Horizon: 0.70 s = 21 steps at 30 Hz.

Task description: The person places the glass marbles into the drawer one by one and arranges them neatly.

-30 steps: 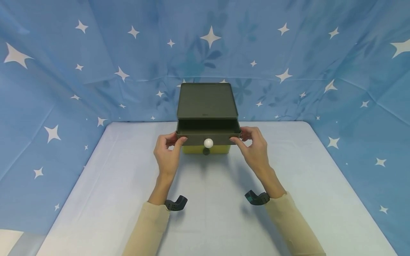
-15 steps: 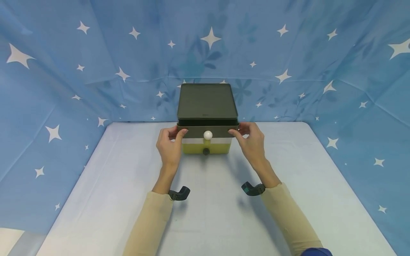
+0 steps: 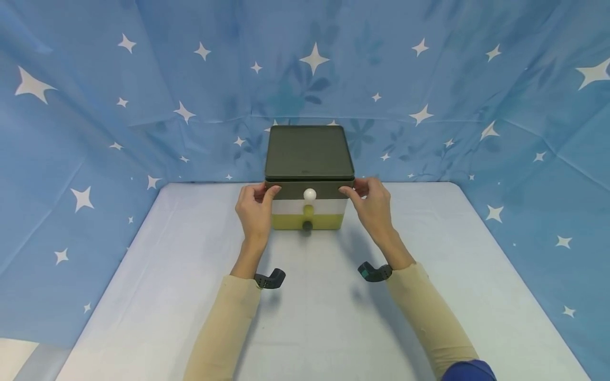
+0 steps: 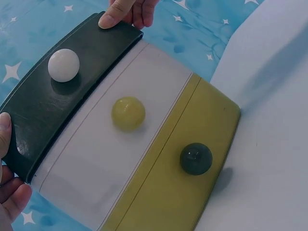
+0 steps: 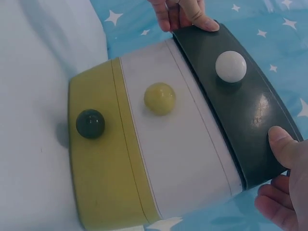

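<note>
A small three-tier drawer box with a dark green top [image 3: 308, 151] stands at the back of the table. Its top drawer, dark green with a white knob [image 3: 310, 194], sticks out only slightly. My left hand [image 3: 254, 214] grips this drawer's left front corner, thumb on the face and fingers at the side. At the right corner my right hand [image 3: 374, 209] holds it the same way. Below sit a white drawer [image 5: 192, 149] with a yellow knob [image 5: 160, 98] and a yellow drawer [image 4: 211, 120] with a dark green knob [image 4: 196, 159], both pushed in.
The white table [image 3: 305, 317] reaches toward me from the box. A blue curtain with white stars [image 3: 214, 79] hangs behind and along both sides. Each wrist wears a dark strap [image 3: 270, 279]. Something blue [image 3: 469, 370] shows by the right sleeve.
Both hands have moved away from me with the dark green drawer, sliding it back into the box. Its inside, visible a second ago, is now covered; the white drawer below has come into view.
</note>
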Each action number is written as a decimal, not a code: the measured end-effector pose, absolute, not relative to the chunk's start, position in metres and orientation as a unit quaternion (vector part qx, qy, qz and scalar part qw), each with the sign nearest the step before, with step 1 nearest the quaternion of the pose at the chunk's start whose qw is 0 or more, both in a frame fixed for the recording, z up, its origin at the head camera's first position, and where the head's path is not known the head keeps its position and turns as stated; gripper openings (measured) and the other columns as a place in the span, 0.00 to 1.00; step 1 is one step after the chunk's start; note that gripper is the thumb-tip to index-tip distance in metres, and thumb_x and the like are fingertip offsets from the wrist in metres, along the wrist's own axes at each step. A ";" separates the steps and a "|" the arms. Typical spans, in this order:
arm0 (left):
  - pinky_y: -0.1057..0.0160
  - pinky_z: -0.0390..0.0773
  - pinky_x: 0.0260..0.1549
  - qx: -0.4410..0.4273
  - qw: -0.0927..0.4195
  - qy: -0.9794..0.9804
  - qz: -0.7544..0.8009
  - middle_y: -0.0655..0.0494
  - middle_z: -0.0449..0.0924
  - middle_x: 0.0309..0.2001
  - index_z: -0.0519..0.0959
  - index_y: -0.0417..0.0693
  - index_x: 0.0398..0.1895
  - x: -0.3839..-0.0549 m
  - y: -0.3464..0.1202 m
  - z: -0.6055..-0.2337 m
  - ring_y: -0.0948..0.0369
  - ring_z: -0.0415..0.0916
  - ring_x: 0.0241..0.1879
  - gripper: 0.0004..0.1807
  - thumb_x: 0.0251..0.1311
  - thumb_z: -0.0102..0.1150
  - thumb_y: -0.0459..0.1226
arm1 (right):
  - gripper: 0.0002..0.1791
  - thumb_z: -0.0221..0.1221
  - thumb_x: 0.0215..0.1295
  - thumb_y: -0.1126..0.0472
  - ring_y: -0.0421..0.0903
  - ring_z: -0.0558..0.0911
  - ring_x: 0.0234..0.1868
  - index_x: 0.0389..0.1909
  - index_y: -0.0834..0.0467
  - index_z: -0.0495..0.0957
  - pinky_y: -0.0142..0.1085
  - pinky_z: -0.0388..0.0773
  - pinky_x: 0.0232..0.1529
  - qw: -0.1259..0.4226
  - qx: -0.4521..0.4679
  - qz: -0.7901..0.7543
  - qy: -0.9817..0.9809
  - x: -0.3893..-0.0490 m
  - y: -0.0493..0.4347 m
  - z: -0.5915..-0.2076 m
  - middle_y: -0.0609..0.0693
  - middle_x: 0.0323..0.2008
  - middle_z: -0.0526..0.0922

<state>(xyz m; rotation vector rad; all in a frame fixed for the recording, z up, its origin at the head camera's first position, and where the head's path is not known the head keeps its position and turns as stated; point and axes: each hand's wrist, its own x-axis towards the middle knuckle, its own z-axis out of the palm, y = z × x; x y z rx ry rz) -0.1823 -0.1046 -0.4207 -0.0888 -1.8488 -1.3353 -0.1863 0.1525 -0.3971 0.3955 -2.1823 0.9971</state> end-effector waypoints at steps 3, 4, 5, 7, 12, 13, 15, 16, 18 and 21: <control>0.67 0.80 0.36 -0.036 0.414 -0.740 -0.529 0.41 0.81 0.35 0.81 0.32 0.39 -0.183 -0.105 -0.419 0.50 0.81 0.33 0.22 0.53 0.73 0.43 | 0.21 0.73 0.55 0.57 0.56 0.84 0.32 0.38 0.69 0.78 0.46 0.82 0.35 0.343 0.151 0.378 -0.847 -0.189 0.153 -0.396 0.62 0.33 0.83; 0.66 0.80 0.36 -0.036 0.414 -0.741 -0.527 0.40 0.80 0.35 0.81 0.32 0.38 -0.184 -0.105 -0.419 0.50 0.81 0.33 0.22 0.53 0.73 0.43 | 0.21 0.73 0.55 0.57 0.56 0.83 0.32 0.38 0.69 0.78 0.46 0.82 0.34 0.341 0.152 0.376 -0.848 -0.190 0.154 -0.396 0.62 0.33 0.83; 0.64 0.80 0.36 -0.037 0.414 -0.743 -0.525 0.40 0.80 0.35 0.81 0.32 0.39 -0.184 -0.105 -0.418 0.49 0.81 0.33 0.22 0.53 0.73 0.44 | 0.21 0.73 0.55 0.57 0.56 0.83 0.32 0.38 0.69 0.78 0.45 0.82 0.34 0.340 0.152 0.375 -0.849 -0.190 0.154 -0.396 0.62 0.33 0.82; 0.63 0.80 0.36 -0.036 0.413 -0.745 -0.523 0.40 0.80 0.35 0.81 0.32 0.38 -0.185 -0.105 -0.417 0.49 0.81 0.33 0.22 0.53 0.74 0.43 | 0.20 0.73 0.55 0.57 0.55 0.83 0.31 0.38 0.68 0.78 0.45 0.81 0.33 0.337 0.152 0.374 -0.851 -0.192 0.154 -0.396 0.62 0.32 0.82; 0.64 0.80 0.35 -0.038 0.403 -0.752 -0.520 0.40 0.80 0.35 0.81 0.32 0.38 -0.187 -0.107 -0.416 0.50 0.81 0.33 0.21 0.53 0.73 0.43 | 0.21 0.73 0.55 0.55 0.54 0.82 0.30 0.37 0.68 0.77 0.43 0.80 0.32 0.330 0.145 0.376 -0.854 -0.195 0.154 -0.397 0.61 0.32 0.81; 0.64 0.80 0.35 -0.040 0.401 -0.755 -0.518 0.40 0.80 0.35 0.81 0.32 0.38 -0.188 -0.107 -0.416 0.50 0.80 0.33 0.22 0.54 0.73 0.44 | 0.22 0.73 0.55 0.55 0.54 0.82 0.31 0.37 0.67 0.77 0.43 0.80 0.32 0.328 0.144 0.375 -0.855 -0.195 0.154 -0.397 0.61 0.32 0.81; 0.63 0.81 0.36 -0.045 0.390 -0.762 -0.515 0.40 0.80 0.36 0.80 0.33 0.39 -0.188 -0.109 -0.416 0.50 0.80 0.34 0.22 0.56 0.72 0.45 | 0.22 0.73 0.55 0.54 0.54 0.82 0.31 0.37 0.67 0.77 0.43 0.81 0.33 0.324 0.141 0.370 -0.859 -0.195 0.154 -0.396 0.61 0.32 0.81; 0.62 0.81 0.37 -0.050 0.383 -0.766 -0.515 0.40 0.80 0.37 0.80 0.33 0.40 -0.187 -0.110 -0.416 0.50 0.80 0.34 0.22 0.57 0.71 0.45 | 0.22 0.73 0.56 0.53 0.55 0.82 0.31 0.38 0.67 0.77 0.44 0.81 0.34 0.320 0.140 0.367 -0.862 -0.194 0.155 -0.395 0.61 0.32 0.81; 0.60 0.82 0.38 -0.056 0.361 -0.776 -0.514 0.41 0.80 0.38 0.80 0.33 0.43 -0.186 -0.113 -0.415 0.50 0.81 0.35 0.22 0.59 0.69 0.45 | 0.23 0.71 0.58 0.53 0.55 0.82 0.33 0.39 0.68 0.77 0.45 0.82 0.36 0.308 0.140 0.362 -0.869 -0.193 0.155 -0.394 0.62 0.33 0.81; 0.57 0.84 0.41 -0.064 0.318 -0.795 -0.512 0.42 0.81 0.41 0.79 0.35 0.48 -0.183 -0.120 -0.414 0.50 0.82 0.38 0.20 0.63 0.66 0.44 | 0.23 0.68 0.63 0.51 0.56 0.81 0.37 0.44 0.68 0.76 0.46 0.82 0.41 0.279 0.131 0.353 -0.883 -0.188 0.155 -0.391 0.62 0.37 0.80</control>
